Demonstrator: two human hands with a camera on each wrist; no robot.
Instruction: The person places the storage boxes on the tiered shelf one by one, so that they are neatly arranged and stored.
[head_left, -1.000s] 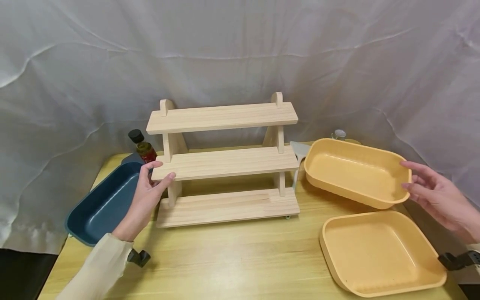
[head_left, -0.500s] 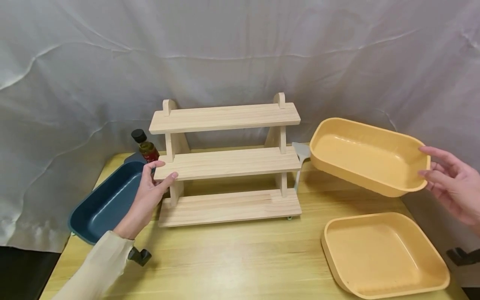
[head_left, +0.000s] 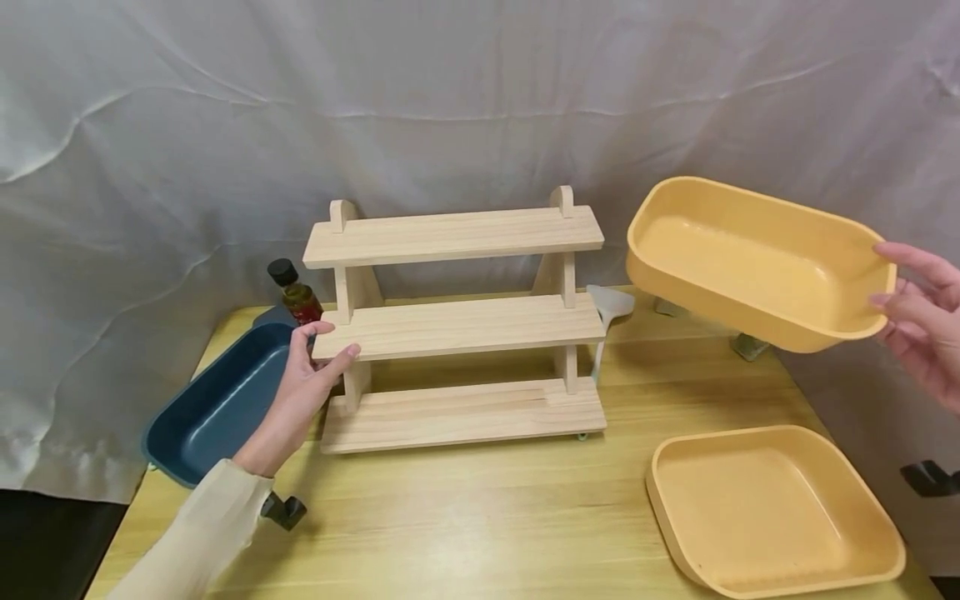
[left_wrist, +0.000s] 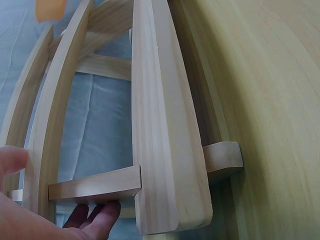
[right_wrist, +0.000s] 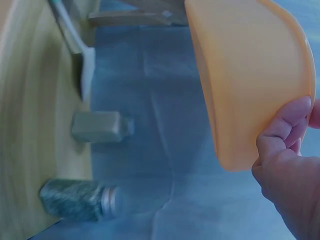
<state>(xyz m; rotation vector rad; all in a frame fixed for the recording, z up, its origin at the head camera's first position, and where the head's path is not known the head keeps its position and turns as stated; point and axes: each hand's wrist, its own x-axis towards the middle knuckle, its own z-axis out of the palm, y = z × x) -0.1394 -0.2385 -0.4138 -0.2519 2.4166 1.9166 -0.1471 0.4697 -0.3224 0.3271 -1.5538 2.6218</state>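
Note:
A three-tier wooden rack (head_left: 457, 325) stands at the middle of the table. My left hand (head_left: 300, 392) grips the left end of its middle shelf, thumb over the front edge; in the left wrist view, several fingers (left_wrist: 102, 220) touch the underside of a side support. At the right, my right hand (head_left: 926, 321) pinches the right rim of a yellow rectangular bin (head_left: 750, 258), held tilted in the air above the table. The right wrist view shows the pinched end of this bin (right_wrist: 245, 85) up close.
Another yellow bin (head_left: 772, 508) lies at the front right. Left of the rack are a dark blue bin (head_left: 232, 408) and a black-capped bottle (head_left: 302, 302). A spatula (head_left: 611, 305), a jar with green contents (right_wrist: 72, 200) and a small bottle (right_wrist: 97, 126) are toward the back right.
My right hand has raised the yellow bin and carried it rightward, uncovering more of the spatula and the containers behind. My left hand keeps its grip on the rack.

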